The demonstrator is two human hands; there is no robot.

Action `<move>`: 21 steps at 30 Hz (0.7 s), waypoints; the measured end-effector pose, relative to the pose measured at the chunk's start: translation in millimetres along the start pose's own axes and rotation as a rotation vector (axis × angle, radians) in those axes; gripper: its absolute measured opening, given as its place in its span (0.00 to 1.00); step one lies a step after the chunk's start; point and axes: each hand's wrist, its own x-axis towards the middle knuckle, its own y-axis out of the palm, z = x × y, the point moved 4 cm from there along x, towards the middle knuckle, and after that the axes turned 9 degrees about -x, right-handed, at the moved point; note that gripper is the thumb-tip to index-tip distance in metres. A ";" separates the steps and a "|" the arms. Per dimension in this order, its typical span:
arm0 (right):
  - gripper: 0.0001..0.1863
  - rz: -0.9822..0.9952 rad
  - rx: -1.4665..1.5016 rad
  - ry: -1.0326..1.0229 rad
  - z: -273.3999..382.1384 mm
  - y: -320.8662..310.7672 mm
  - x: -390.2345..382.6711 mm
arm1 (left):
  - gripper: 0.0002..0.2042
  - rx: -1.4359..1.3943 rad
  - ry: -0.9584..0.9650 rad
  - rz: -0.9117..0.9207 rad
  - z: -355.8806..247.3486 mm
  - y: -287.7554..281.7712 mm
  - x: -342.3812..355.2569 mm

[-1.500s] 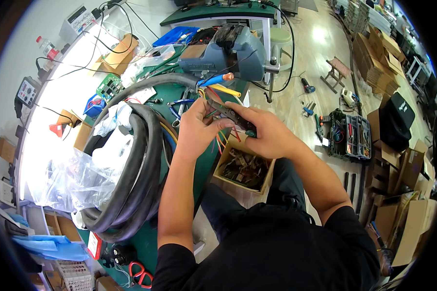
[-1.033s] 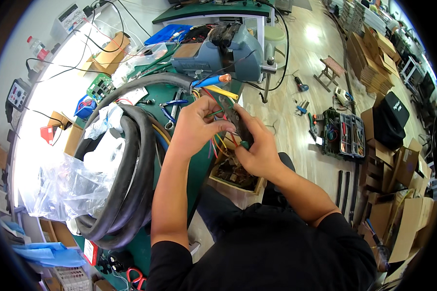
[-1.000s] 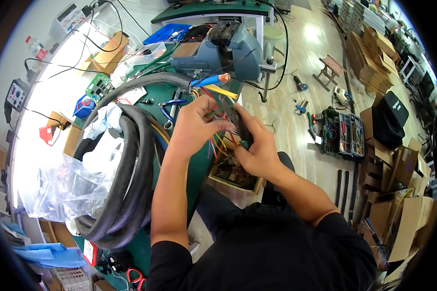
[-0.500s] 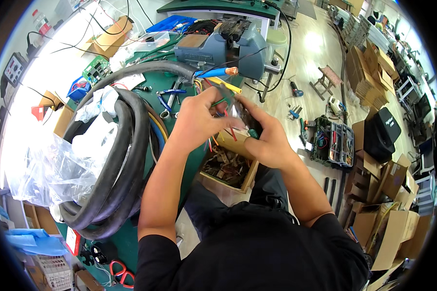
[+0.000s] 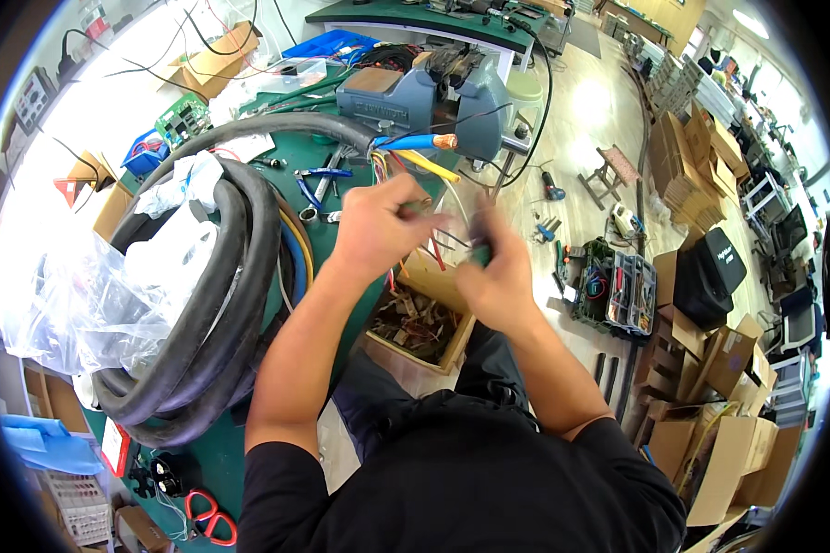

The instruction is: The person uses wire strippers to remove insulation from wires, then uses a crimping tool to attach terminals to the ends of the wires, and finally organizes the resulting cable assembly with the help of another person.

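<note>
A thick black cable point(image 5: 258, 244) lies coiled on the green bench. From its stripped end come a blue core point(image 5: 406, 142) with bare copper at the tip, a yellow core point(image 5: 433, 166) and several thin coloured wires. My left hand point(image 5: 383, 226) is closed in a pinch among the thin wires; exactly which one it grips is hidden. A red wire point(image 5: 437, 253) hangs below its fingers. Opposite it, smeared by motion, my right hand point(image 5: 496, 267) is wrapped round a dark hand tool with a green part point(image 5: 480, 251), its kind unclear. A dark wire end sticks out between the hands.
Under my hands stands a box point(image 5: 429, 276) holding scraps. A grey-blue bench vise point(image 5: 387, 97) sits beyond the cable end. Blue-handled pliers point(image 5: 318, 182) and red scissors point(image 5: 210, 518) lie on the bench. An open toolbox point(image 5: 618, 286) and cardboard boxes point(image 5: 729, 461) stand on the floor at right.
My right hand has drawn slightly down and back, away from the thin wires, with the dark tool in it. My left hand stays near the wires. The whole view has shifted slightly.
</note>
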 end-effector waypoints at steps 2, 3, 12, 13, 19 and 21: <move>0.43 -0.373 0.014 0.039 -14.3 -26.2 10.1 | 0.22 0.000 -0.025 -0.040 -0.8 -7.3 -2.2; 0.42 -0.443 0.413 0.150 -7.7 -39.2 15.1 | 0.22 0.035 -0.009 -0.047 0.8 -17.8 -2.3; 0.42 -0.413 0.055 0.201 -109.2 -120.9 -42.0 | 0.18 -0.161 -0.011 0.108 -6.5 -20.1 4.9; 0.42 -0.338 -0.072 0.312 -137.4 -130.3 -59.0 | 0.16 -0.195 0.015 0.107 -2.9 -18.9 5.5; 0.43 0.196 -0.640 1.074 -324.8 -151.0 -270.4 | 0.09 -0.080 0.010 0.134 -19.0 -14.8 6.7; 0.47 0.148 -0.643 1.186 -395.5 -176.6 -381.5 | 0.10 -0.167 0.009 0.144 -15.9 -11.1 9.5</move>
